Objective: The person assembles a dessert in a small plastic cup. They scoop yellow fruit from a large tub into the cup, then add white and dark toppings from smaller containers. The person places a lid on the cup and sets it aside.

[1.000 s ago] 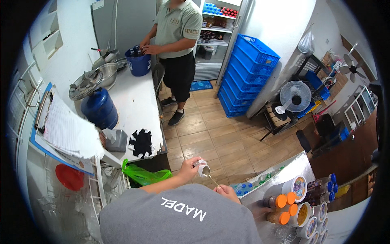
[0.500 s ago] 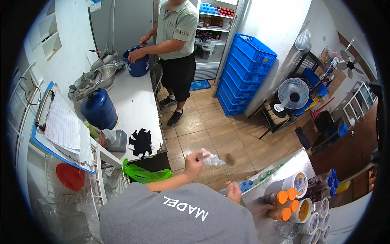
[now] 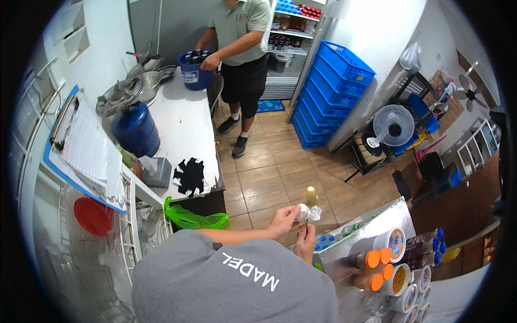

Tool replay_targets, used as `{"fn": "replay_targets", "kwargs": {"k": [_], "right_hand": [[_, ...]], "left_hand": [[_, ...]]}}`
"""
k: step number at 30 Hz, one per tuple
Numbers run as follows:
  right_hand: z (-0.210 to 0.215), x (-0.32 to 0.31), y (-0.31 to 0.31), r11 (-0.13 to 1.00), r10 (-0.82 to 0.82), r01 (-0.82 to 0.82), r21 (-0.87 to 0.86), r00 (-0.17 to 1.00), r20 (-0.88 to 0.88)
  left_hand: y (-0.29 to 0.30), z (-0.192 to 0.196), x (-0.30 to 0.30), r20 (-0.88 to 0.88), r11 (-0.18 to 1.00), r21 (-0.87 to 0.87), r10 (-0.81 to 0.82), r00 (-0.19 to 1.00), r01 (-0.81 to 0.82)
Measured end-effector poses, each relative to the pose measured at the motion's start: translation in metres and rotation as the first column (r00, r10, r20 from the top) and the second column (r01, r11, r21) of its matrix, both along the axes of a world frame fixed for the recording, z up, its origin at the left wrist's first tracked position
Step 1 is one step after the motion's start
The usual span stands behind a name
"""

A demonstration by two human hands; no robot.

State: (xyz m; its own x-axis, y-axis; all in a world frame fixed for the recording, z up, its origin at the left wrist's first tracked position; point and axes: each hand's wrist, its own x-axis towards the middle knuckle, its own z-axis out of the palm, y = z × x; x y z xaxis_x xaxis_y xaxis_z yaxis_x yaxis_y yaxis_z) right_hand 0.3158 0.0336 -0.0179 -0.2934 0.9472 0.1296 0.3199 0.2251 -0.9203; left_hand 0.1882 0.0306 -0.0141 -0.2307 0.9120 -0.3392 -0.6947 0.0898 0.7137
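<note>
My left hand (image 3: pixel 284 222) pinches a crumpled white tissue or cloth (image 3: pixel 313 213), whose material I cannot make out for sure. Just to its right, my right hand (image 3: pixel 305 242) grips the lower handle of a gold-coloured spoon (image 3: pixel 311 197). The spoon stands bowl up, and the white wad lies against it just below the bowl. Both hands are close together over the tiled floor, in front of my grey shirt.
A white table (image 3: pixel 183 118) on the left bears a blue tank (image 3: pixel 135 132), tissue box (image 3: pixel 157 173) and black cloth (image 3: pixel 189 176). Beyond it, another person holds a blue bucket (image 3: pixel 195 78) of bottles. Blue crates (image 3: pixel 331 97) stand ahead; orange-lidded jars (image 3: pixel 371 259) sit at right.
My left hand has moved right, bringing the white wad against the spoon. My right hand has risen slightly. The other person's bucket has shifted and its bottles now show.
</note>
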Motion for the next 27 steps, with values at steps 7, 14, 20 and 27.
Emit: {"fn": "replay_targets", "kwargs": {"k": [7,14,20,27], "right_hand": [[-0.022,-0.01,-0.005,0.975,0.092,-0.121,-0.189,0.984,-0.155],[-0.063,-0.006,-0.003,0.966,0.087,-0.149,-0.211,0.957,-0.275],[-0.04,0.015,0.023,0.93,0.173,-0.254,-0.266,0.94,-0.292],[-0.036,0.006,0.035,0.755,0.136,-0.432,-0.493,0.839,-0.527]], "left_hand": [[-0.006,-0.009,-0.009,-0.043,0.997,0.033,-0.073,0.996,0.074],[-0.011,-0.046,-0.012,-0.484,0.968,0.124,-0.135,0.865,0.22],[-0.012,-0.067,-0.029,-0.633,0.961,0.232,0.03,0.773,0.153],[-0.021,-0.052,-0.01,-0.847,0.848,0.093,-0.208,0.489,0.521]]}}
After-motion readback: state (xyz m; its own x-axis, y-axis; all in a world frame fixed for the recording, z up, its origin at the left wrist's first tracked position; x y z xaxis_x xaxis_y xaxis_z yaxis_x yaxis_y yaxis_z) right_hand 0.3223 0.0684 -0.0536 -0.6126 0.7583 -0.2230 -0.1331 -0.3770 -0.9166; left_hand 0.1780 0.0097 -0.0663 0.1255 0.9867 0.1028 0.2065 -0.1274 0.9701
